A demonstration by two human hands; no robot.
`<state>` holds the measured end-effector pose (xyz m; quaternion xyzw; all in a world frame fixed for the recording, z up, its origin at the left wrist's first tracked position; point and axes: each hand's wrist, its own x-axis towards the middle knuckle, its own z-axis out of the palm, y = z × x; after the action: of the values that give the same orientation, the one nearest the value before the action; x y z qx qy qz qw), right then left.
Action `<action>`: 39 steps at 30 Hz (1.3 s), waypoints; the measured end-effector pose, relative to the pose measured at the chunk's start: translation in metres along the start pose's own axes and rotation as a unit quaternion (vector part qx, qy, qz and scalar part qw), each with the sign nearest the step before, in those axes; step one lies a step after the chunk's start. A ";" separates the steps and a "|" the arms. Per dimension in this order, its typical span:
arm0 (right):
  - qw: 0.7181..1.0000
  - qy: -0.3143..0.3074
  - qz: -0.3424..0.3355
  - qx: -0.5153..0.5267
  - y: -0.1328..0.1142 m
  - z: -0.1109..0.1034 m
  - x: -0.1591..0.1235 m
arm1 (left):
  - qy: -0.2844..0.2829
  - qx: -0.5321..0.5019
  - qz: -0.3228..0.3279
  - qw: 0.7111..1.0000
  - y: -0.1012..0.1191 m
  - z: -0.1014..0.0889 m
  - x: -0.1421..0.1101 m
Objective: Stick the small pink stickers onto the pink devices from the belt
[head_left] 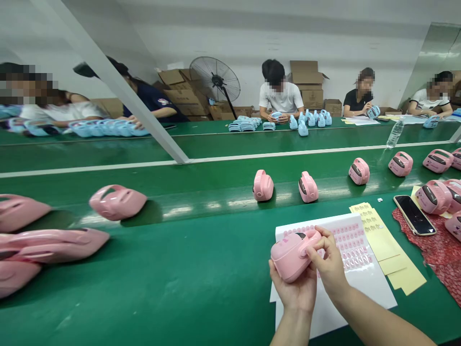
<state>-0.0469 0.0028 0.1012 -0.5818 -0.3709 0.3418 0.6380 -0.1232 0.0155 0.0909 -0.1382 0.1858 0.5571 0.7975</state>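
My left hand (297, 290) cups a pink plastic case with a handle (288, 257) from below, tilted above a white sheet of small pink stickers (351, 235). The fingers of my right hand (329, 259) are closed at the case's handle, thumb and forefinger pressed to its near end. Whether a sticker is between those fingertips is hidden. Yellow sticker sheets (382, 240) lie to the right of the white one.
More pink cases (117, 202) stand along the green conveyor belt (201, 187) and at both sides. A phone (414, 215) lies on red bubble wrap (437, 250) at right. Across the belt, several people handle blue cases (302, 126). A slanted white post (126, 91) rises at left.
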 end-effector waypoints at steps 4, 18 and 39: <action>0.998 0.029 -0.040 -0.046 -0.003 0.003 -0.001 | -0.009 0.011 0.002 1.000 0.002 -0.006 0.004; 0.931 0.011 -0.160 -0.329 0.043 -0.033 0.073 | 0.016 0.042 -0.005 0.999 0.012 -0.005 0.001; 0.952 -0.289 0.027 -0.095 -0.041 -0.043 0.040 | -0.360 0.739 0.301 0.483 0.052 -0.036 0.019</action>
<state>0.0104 0.0132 0.1428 -0.5257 -0.5546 0.4754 0.4359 -0.1714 0.0340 0.0490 0.7793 0.2559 0.4213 0.3869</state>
